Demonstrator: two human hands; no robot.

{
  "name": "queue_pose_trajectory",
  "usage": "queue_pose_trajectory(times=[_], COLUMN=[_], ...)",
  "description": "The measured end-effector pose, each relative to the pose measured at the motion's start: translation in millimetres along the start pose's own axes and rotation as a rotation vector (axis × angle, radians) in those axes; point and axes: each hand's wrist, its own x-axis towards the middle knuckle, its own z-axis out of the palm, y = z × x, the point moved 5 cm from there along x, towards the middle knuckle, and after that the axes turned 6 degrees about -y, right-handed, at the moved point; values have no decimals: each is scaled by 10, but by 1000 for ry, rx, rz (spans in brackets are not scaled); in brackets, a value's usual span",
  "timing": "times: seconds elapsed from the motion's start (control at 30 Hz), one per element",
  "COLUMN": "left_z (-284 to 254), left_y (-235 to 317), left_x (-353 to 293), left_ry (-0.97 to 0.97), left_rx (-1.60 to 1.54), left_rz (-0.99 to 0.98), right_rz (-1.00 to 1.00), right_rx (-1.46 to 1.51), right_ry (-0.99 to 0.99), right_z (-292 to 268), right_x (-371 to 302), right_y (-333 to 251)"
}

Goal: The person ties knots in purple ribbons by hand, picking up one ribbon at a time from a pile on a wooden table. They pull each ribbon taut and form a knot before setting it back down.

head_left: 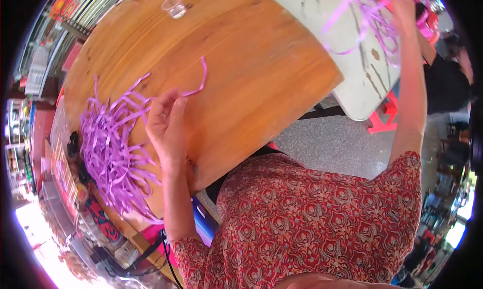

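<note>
Purple ribbons [113, 148] lay heaped on the wooden table [251, 68], just beside our left hand [168, 123], which pinched one strand [204, 80]. We held our right hand [401, 6], well apart, above a white table [358, 97] near more ribbon [373, 12]; we could not tell whether it gripped any. A clear cup [174, 7] stood farther off, and speckled floor [322, 143] showed below.

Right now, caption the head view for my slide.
Left hand pinching a purple strand beside a ribbon pile on a wooden table, right hand outstretched over a white table.
</note>
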Motion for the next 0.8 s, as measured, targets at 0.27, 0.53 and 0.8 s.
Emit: queue_pose_trajectory(times=[0.27,0.53,0.8], left_z=[-510,-772,-1166], left_y=[125,125,135], left_x=[103,38,-67], left_ry=[493,577,632], left_rx=[-179,-192,-201], left_rz=[211,302,322], right_rz=[-183,-689,-789], right_rx=[-490,-12,-120], right_ry=[-38,-830,-875], right_z=[587,2745,3299], right_x=[-295,-1621,-1984], right_y=[-34,-1290,-1633])
